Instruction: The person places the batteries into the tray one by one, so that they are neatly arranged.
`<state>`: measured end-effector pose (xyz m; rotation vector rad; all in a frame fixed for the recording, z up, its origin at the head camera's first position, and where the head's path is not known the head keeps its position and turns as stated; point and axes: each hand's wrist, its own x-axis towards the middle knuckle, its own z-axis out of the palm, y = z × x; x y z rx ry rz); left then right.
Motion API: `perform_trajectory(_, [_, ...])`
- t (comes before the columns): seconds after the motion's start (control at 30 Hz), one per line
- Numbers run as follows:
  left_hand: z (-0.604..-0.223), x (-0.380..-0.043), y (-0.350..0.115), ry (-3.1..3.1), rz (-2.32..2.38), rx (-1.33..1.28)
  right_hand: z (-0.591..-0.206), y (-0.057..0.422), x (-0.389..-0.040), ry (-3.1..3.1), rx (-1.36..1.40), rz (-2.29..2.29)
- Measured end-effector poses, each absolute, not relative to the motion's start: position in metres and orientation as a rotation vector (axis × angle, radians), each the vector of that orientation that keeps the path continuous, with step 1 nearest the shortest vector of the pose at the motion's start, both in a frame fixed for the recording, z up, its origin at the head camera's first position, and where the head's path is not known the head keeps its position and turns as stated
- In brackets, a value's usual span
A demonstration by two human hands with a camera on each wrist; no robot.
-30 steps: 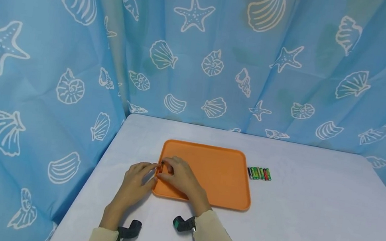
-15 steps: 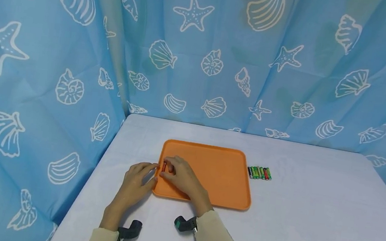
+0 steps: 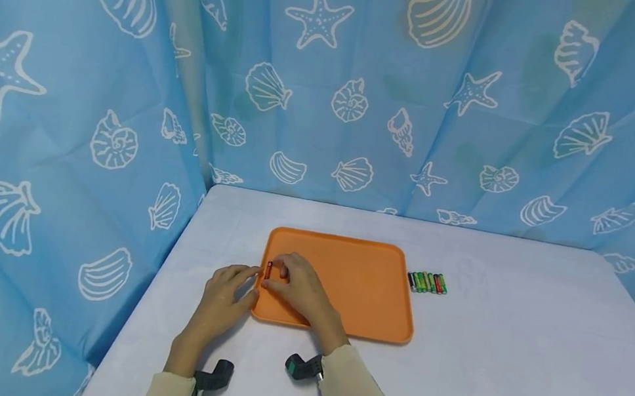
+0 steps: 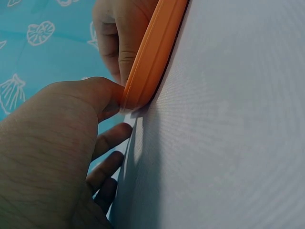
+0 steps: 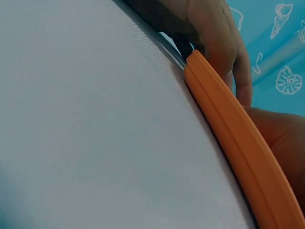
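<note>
A slim red battery is at the left end of the orange tray, lengthwise along its left rim. My right hand reaches in over the tray with curled fingers, pinching the battery near its two ends between thumb and fingertips. My left hand rests at the tray's left side, relaxed, with thumb and index fingertips touching the rim. The left wrist view has the left thumb against the tray's corner and the other fingers loosely spread. From the right wrist, the tray wall hides the battery.
Right of the tray, a row of several small batteries, green, red and dark, lies side by side on the white table. A blue curtain with seashell prints hangs behind the table and along its left side.
The battery shows dark a second ago and red since. It shifts slightly right, then back left toward the rim, with the right hand's fingers. The left hand stays at the rim.
</note>
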<state>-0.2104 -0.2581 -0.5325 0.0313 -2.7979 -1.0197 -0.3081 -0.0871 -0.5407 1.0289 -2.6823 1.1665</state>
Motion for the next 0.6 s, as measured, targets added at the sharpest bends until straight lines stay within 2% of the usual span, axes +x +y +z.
perform_trajectory(0.23, [-0.532, -0.209, -0.256, -2.805, -1.006, 0.03, -0.528, -0.067, -0.306, -2.699, 1.014, 1.247])
perform_trajectory(0.6, [-0.532, -0.21, -0.256, -2.784, -1.018, 0.009, -0.482, -0.004, -0.303, -2.574, 0.938, 1.271])
